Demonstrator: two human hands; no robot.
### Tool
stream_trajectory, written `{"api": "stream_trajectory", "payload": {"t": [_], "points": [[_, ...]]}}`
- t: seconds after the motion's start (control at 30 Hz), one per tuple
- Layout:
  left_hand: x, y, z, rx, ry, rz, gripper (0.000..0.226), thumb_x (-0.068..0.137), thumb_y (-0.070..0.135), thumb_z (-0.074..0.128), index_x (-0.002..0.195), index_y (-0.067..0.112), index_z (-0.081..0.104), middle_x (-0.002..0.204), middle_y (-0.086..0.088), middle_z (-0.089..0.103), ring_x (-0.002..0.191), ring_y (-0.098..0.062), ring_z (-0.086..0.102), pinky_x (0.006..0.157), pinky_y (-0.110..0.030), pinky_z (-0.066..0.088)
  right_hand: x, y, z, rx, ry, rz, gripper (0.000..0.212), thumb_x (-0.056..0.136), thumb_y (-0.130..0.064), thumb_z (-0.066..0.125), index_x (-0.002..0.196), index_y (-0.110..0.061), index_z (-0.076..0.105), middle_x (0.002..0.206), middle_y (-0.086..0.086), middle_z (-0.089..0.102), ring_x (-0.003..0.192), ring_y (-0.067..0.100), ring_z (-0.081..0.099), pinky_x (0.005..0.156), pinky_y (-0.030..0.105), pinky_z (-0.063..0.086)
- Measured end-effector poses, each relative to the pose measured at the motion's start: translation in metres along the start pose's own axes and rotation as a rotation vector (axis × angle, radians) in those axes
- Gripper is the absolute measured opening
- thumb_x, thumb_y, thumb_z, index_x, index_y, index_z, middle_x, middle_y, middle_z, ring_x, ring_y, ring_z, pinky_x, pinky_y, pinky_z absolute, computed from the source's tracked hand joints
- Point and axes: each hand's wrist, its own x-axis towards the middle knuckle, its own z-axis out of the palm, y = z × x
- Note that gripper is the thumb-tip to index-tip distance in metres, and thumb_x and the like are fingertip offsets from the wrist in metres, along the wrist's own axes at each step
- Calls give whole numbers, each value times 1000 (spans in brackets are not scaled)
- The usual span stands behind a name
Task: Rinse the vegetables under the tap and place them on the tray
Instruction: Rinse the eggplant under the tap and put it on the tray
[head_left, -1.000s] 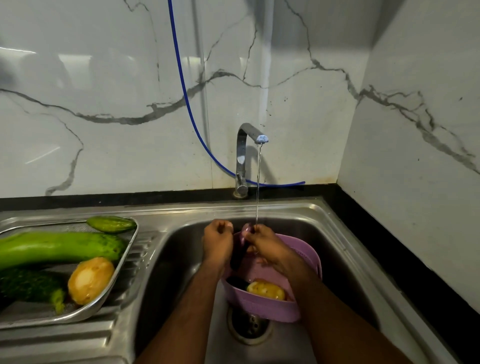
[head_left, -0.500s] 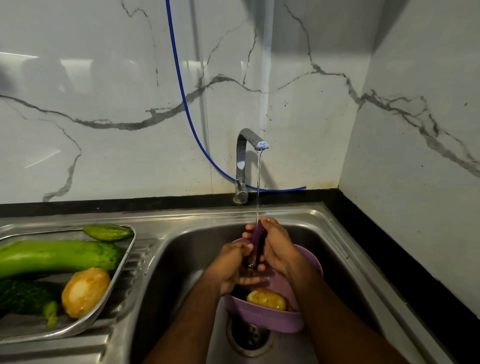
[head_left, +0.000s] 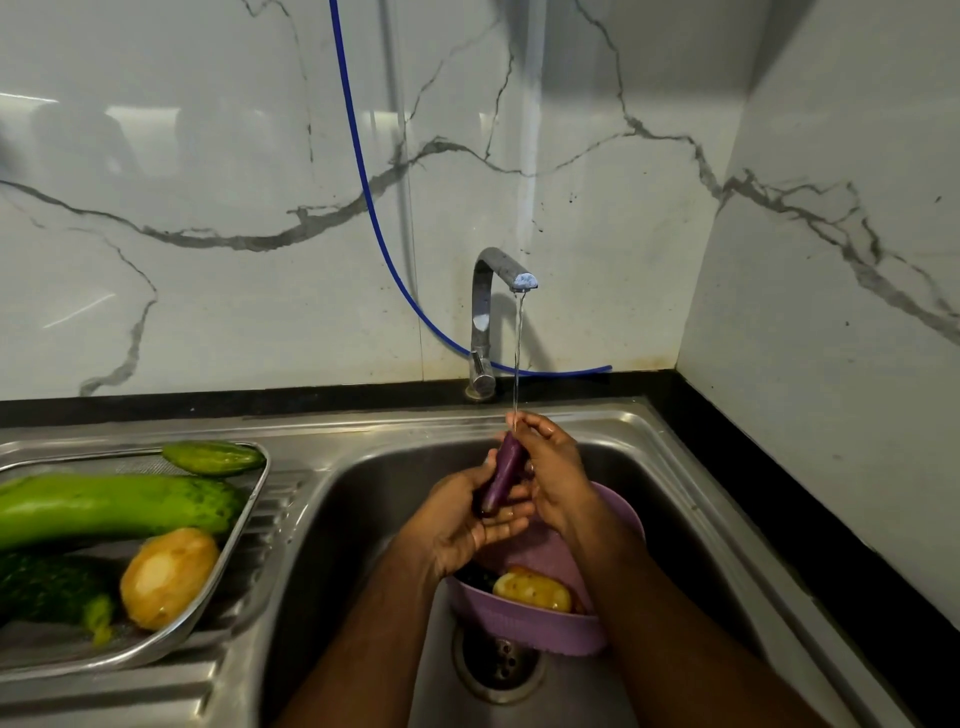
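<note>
A small purple eggplant (head_left: 503, 475) stands nearly upright under the thin stream from the steel tap (head_left: 493, 291). My right hand (head_left: 553, 473) grips its upper part, and my left hand (head_left: 462, 525) cups its lower end from below. Beneath both hands a pink basket (head_left: 618, 519) sits in the sink, holding a yellow potato (head_left: 532, 592) and something dark. On the left drainboard the steel tray (head_left: 244, 530) carries a long green gourd (head_left: 114, 506), a small cucumber (head_left: 213, 457), a dark bitter gourd (head_left: 52, 590) and a potato (head_left: 169, 574).
The sink basin (head_left: 374, 493) has its drain (head_left: 501, 662) just in front of the basket. A blue hose (head_left: 363, 182) hangs down the marble wall behind the tap. A black counter edge (head_left: 769, 493) runs along the right side.
My left hand dropped from beside the right hand to under the eggplant. The eggplant now shows clearly, raised upright into the stream. The view shifted slightly.
</note>
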Motion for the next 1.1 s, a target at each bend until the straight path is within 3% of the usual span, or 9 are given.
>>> {"api": "stream_trajectory", "payload": {"t": [0.13,0.27,0.37,0.5,0.6,0.73,0.83,0.93,1.1], "points": [[2,-3,-1,54,65,46,22,103,13,48,115,4,64,79,-10,70,67,-19,68,64,-29,61,4,1,1,-54,89,-54,14,99,-23,65,110,-25,74,113,11,74,100,30,73,91,47,61],[7,-4,1,-13,71,34,28,103,14,47,120,-2,62,79,-14,69,64,-19,67,60,-27,60,3,-1,1,3,-89,10,30,108,-19,48,132,-24,65,125,10,70,103,26,72,88,42,61],[8,-4,0,-71,78,56,34,103,19,47,120,-7,61,80,-16,69,63,-18,67,58,-25,59,4,-2,-3,84,-158,54,35,105,-7,50,133,-24,62,129,11,67,108,28,71,93,45,59],[11,-1,2,-198,59,132,41,104,31,46,114,-5,64,86,-19,72,68,-21,71,61,-25,61,6,-3,-8,97,37,24,20,100,-9,62,118,-16,66,118,16,71,100,28,72,81,38,61],[14,0,1,-187,62,238,25,102,21,51,107,1,65,86,-15,73,70,-18,72,64,-26,60,5,-4,-17,-111,131,56,16,94,-25,73,106,-15,67,107,13,76,86,23,74,66,32,57],[19,-9,-2,44,165,364,18,99,7,55,112,2,65,80,-11,69,69,-20,64,68,-35,56,-3,-7,-17,-358,20,224,13,100,-32,63,101,-19,67,97,5,73,75,18,64,60,28,47],[24,-12,-1,271,290,465,15,97,8,59,109,10,69,93,-14,75,85,-28,72,83,-50,58,-2,-1,-14,-421,-43,283,22,105,-33,49,111,-20,66,103,6,72,83,20,63,68,32,49],[30,-14,-7,524,376,580,18,90,22,69,107,26,69,102,-5,73,96,-22,70,91,-48,57,-4,4,-10,-494,-90,252,31,105,-29,47,119,-17,71,109,9,76,99,28,70,92,46,57],[31,-21,-8,844,321,653,39,91,20,67,128,26,59,123,2,63,113,-13,60,101,-36,50,-12,-9,-2,-250,-103,79,32,104,-13,44,97,-16,75,92,7,78,98,27,71,96,45,54]]}}
